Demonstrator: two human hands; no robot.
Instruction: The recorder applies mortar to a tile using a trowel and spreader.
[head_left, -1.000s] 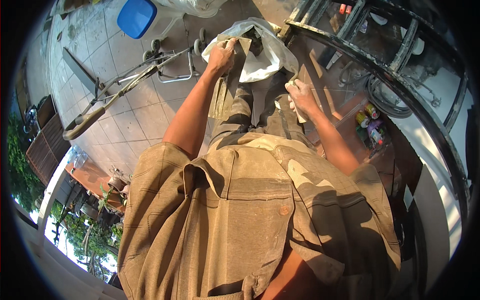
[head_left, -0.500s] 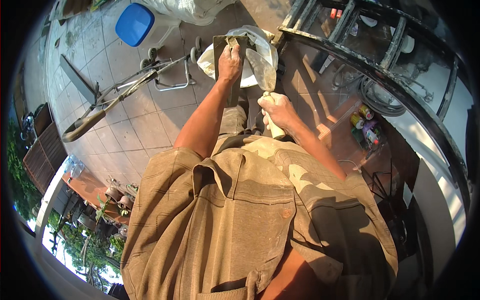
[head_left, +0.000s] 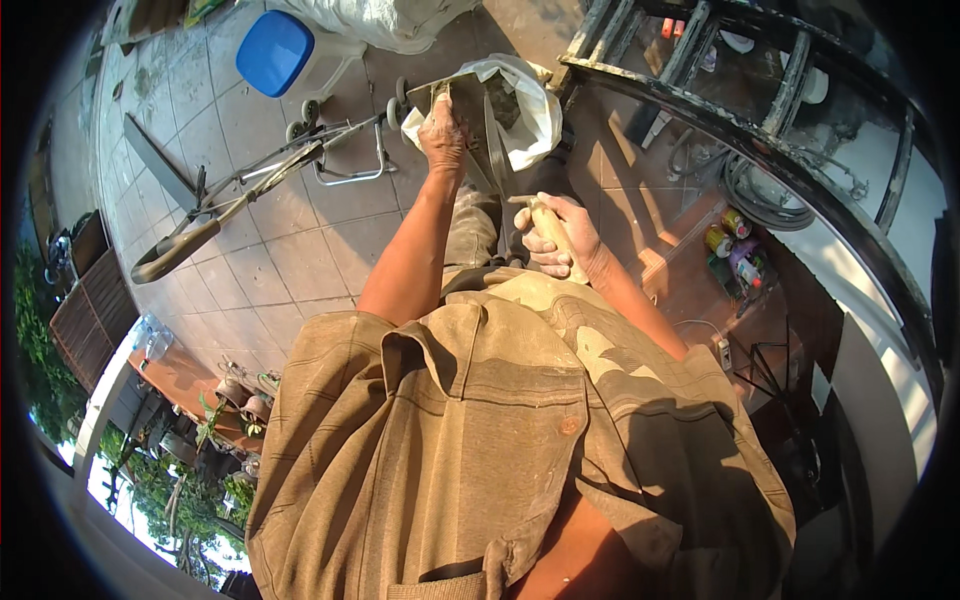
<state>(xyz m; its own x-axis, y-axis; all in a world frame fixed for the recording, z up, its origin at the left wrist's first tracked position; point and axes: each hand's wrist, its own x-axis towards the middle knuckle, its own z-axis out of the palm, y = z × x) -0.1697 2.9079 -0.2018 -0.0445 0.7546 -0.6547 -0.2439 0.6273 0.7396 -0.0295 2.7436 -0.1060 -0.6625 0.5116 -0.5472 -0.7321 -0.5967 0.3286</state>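
My left hand [head_left: 443, 140] is closed round the handle of a flat, dark rectangular plastering float [head_left: 468, 104], now tilted. My right hand [head_left: 562, 238] grips the pale handle of a trowel [head_left: 550, 222]. Its blade [head_left: 495, 145] is turned nearly edge-on beside the float; whether the two touch I cannot tell. Just beyond both tools stands an open white plastic sack [head_left: 545, 118] with greyish material inside it. Whitish dust coats the fingers of my right hand.
A folding metal trolley [head_left: 350, 150] lies on the tiles to the left, below a blue plastic seat or lid [head_left: 275, 53]. At right are a paint-spattered ladder [head_left: 740, 115], a coiled grey hose [head_left: 755, 200] and several cans and bottles [head_left: 735, 250].
The trowel blade has swung left from over the sack to beside the float. My right hand has turned and come slightly nearer. The float has tilted, uncovering more of the sack's mouth.
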